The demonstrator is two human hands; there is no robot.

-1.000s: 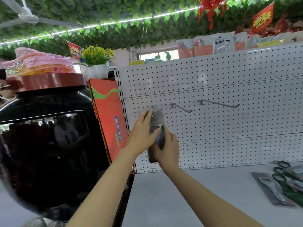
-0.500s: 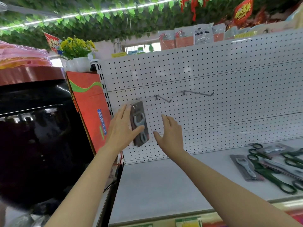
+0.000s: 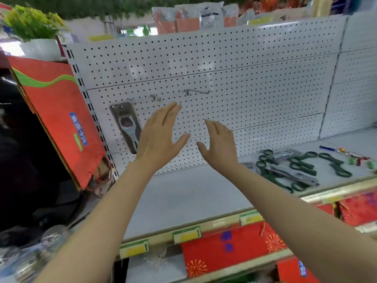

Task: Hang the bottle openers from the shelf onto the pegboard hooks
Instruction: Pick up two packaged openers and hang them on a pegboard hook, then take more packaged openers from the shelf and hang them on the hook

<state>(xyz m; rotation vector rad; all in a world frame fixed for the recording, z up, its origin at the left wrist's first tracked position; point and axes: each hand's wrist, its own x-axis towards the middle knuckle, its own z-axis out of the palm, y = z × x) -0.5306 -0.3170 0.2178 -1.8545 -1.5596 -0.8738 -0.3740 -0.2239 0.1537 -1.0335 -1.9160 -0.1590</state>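
- one carded bottle opener (image 3: 126,124) is now left hanging on the leftmost hook (image 3: 130,99) of the pegboard (image 3: 255,78); a second ago it was pressed there between both hands, and half a second ago it was touched by the left hand alone.
- the left hand (image 3: 159,142) is now drawn clear of the card, fingers straight and spread, nothing held.
- the right hand (image 3: 219,145) is likewise seen loose and empty, apart from the board and turned toward the right.
- two hooks are seen bare to the right of the hung card: a short one (image 3: 155,97) just beside it and a longer one (image 3: 196,91) further along.
- the remaining bottle openers (image 3: 289,170) are found lying in a loose pile on the shelf (image 3: 193,193) at the right (dark green handles, some on grey cards; the count cannot be told through the blur).
- the first hanging is judged done, and a reach to the pile is likely called for next.
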